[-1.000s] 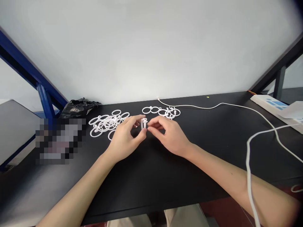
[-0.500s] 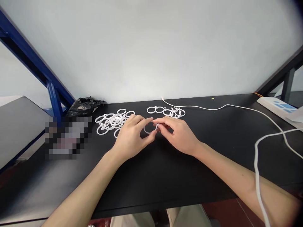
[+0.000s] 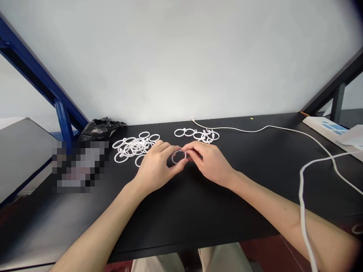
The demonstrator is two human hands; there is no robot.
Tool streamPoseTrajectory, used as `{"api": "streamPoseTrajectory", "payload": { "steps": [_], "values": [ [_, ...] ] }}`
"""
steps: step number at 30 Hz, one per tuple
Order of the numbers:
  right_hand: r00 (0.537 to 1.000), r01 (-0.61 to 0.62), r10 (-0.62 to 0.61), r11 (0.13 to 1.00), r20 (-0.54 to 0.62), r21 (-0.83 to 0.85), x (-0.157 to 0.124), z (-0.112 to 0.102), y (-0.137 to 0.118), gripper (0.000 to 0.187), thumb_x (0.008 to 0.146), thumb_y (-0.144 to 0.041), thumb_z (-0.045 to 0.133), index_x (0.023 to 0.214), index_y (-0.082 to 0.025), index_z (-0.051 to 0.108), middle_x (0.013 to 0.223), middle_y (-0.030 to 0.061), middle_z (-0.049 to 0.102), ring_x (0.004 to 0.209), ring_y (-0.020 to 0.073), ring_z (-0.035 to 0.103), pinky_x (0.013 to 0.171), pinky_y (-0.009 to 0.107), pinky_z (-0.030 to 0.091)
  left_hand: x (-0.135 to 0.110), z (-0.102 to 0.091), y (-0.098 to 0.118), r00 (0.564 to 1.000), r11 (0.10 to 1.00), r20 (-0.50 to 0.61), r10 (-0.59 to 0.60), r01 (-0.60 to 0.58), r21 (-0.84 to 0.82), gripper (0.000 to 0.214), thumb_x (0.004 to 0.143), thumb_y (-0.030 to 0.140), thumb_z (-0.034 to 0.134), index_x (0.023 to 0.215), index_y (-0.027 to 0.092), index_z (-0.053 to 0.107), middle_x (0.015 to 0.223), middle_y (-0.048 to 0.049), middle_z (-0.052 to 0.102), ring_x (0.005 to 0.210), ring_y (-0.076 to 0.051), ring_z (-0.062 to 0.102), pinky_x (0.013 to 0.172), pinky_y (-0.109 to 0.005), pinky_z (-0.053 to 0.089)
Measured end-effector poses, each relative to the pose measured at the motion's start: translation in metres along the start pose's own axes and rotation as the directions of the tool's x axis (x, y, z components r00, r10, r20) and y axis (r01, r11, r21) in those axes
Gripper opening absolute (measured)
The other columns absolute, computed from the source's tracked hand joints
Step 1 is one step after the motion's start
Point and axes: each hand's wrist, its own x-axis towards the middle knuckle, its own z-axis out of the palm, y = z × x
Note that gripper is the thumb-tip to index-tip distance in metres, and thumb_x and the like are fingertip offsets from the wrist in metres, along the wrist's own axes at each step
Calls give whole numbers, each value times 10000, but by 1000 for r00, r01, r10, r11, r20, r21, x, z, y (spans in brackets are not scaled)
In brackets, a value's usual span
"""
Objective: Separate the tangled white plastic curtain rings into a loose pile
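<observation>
Between my hands is a white plastic ring (image 3: 173,161), held a little above the black table. My left hand (image 3: 159,162) curves around the ring's left side, its thumb and fingertips at the ring's edge. My right hand (image 3: 208,160) pinches the ring's right side near its small knob. The fingers partly hide that spot. Left of my left hand lies a loose pile of similar white rings (image 3: 133,146) with small knobs. Beyond my right hand, several linked white rings (image 3: 189,132) form a short chain, bunched at its right end.
A white cable (image 3: 255,130) runs across the black table (image 3: 170,219) and loops down over my right forearm. At the left are a crumpled black plastic bag (image 3: 100,127) and a blurred-out patch. A white box (image 3: 326,126) is at the right. Blue metal struts (image 3: 36,71) rise at the left.
The ring between my hands has turned and now shows more of its round opening. My fingers have shifted slightly on it. The whole view has moved a little.
</observation>
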Motion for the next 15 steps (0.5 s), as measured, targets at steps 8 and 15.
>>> {"api": "streamPoseTrajectory", "payload": {
  "steps": [8,15],
  "values": [
    [984,-174,158,951,-84,-257,4,-13,20,228,933,-299,543,1127,-225,637,1098,68,662,1017,242,634,843,410,547,-2,-1,-15,986,950,-81,-147,163,266,382,921,367,528,1231,177,644,1049,-111,693,999,-299,559,889,-472,478],
    [962,-240,272,801,-23,-548,5,-23,37,101,886,-241,606,856,-206,696,1024,113,598,1002,304,583,755,437,536,-6,1,-25,962,877,-84,-261,273,396,442,917,373,502,1310,190,591,1292,-169,608,1194,-409,486,944,-597,412]
  ]
}}
